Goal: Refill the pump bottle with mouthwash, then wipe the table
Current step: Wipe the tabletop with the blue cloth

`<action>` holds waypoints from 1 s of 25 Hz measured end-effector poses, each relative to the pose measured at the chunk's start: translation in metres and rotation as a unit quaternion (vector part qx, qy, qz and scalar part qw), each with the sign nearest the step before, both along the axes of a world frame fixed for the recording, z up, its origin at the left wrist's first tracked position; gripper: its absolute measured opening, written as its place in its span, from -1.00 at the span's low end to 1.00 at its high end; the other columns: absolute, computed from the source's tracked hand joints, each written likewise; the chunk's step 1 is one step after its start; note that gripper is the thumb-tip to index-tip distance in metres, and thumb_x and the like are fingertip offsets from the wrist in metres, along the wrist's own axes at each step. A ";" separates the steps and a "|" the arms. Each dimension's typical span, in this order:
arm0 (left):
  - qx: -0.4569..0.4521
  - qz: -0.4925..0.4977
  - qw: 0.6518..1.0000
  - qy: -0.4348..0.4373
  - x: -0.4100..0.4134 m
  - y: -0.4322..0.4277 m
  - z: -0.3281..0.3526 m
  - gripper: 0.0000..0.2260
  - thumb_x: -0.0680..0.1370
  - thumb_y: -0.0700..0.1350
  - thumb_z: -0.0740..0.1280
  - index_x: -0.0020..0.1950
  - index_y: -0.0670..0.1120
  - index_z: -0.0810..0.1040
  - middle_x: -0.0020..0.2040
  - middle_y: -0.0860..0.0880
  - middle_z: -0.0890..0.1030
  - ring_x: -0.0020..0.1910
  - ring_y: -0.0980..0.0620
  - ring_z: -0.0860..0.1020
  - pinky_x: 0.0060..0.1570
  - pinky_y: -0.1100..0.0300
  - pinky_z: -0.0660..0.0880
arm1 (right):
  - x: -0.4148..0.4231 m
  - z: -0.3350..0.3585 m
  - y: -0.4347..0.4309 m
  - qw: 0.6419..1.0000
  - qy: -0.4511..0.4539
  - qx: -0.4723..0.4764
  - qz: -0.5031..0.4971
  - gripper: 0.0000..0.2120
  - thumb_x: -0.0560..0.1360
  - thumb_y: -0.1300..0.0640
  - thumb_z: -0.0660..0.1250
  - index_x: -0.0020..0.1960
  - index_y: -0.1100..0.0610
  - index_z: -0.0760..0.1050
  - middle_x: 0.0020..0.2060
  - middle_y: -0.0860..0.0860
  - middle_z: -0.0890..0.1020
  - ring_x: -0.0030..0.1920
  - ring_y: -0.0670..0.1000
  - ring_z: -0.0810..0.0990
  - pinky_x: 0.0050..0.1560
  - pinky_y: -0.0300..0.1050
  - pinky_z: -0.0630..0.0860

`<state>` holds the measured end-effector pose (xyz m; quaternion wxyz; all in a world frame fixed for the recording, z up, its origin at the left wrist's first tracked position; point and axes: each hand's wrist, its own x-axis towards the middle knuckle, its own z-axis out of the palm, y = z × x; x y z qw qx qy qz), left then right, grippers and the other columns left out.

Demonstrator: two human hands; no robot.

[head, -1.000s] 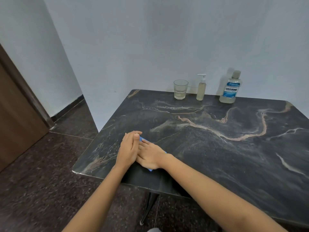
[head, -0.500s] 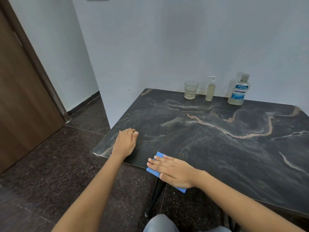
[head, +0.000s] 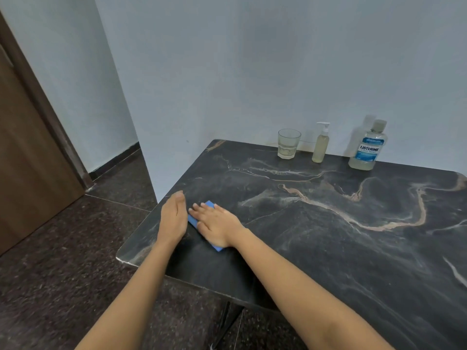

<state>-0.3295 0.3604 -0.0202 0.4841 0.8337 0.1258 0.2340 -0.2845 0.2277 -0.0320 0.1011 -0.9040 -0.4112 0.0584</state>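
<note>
A blue cloth (head: 193,221) lies flat on the dark marble table (head: 328,223) near its left edge. My right hand (head: 217,223) presses on it with straight fingers and covers most of it. My left hand (head: 173,217) stands on its edge just left of the cloth, fingers straight, on the table's left rim. At the back by the wall stand a small pump bottle (head: 321,144) with yellowish liquid and a Listerine mouthwash bottle (head: 367,147), capped and upright.
A clear glass (head: 288,144) with a little liquid stands left of the pump bottle. The wall runs behind the table. A brown door (head: 27,173) and dark stone floor (head: 63,261) lie to the left. A table leg shows under the front edge.
My right hand slid the cloth from the front edge back up and left onto the table, beside my left hand. The left hand turned onto its edge. The camera view shifted.
</note>
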 end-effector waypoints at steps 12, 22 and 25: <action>0.288 -0.080 0.943 0.144 0.037 -0.019 -0.041 -0.43 0.61 0.19 -0.08 0.45 -0.12 0.33 0.47 -0.13 0.33 0.52 -0.03 0.16 0.51 -0.02 -0.03 | 0.153 -0.001 -0.077 0.973 0.008 0.019 -0.231 -0.50 0.63 0.06 -0.12 0.56 0.13 0.03 0.56 0.04 0.05 0.55 0.01 0.00 0.53 0.03 -0.10; 0.294 -0.147 0.938 0.111 0.026 -0.095 -0.027 -0.47 0.62 0.19 -0.01 0.46 -0.10 0.32 0.49 -0.13 0.29 0.52 -0.03 0.15 0.51 0.03 -0.07 | 0.129 0.003 -0.243 0.927 0.012 -0.002 -0.374 -0.49 0.64 0.04 -0.17 0.56 0.14 -0.02 0.56 0.05 0.01 0.56 0.02 -0.04 0.53 0.02 -0.13; 0.298 -0.159 0.935 0.112 0.014 -0.109 -0.025 -0.48 0.62 0.18 -0.02 0.46 -0.10 0.32 0.50 -0.13 0.29 0.52 -0.04 0.16 0.51 0.03 -0.06 | 0.097 0.003 -0.279 0.913 0.013 -0.004 -0.408 -0.49 0.64 0.03 -0.18 0.56 0.14 -0.03 0.56 0.05 0.00 0.56 0.02 -0.05 0.54 0.03 -0.13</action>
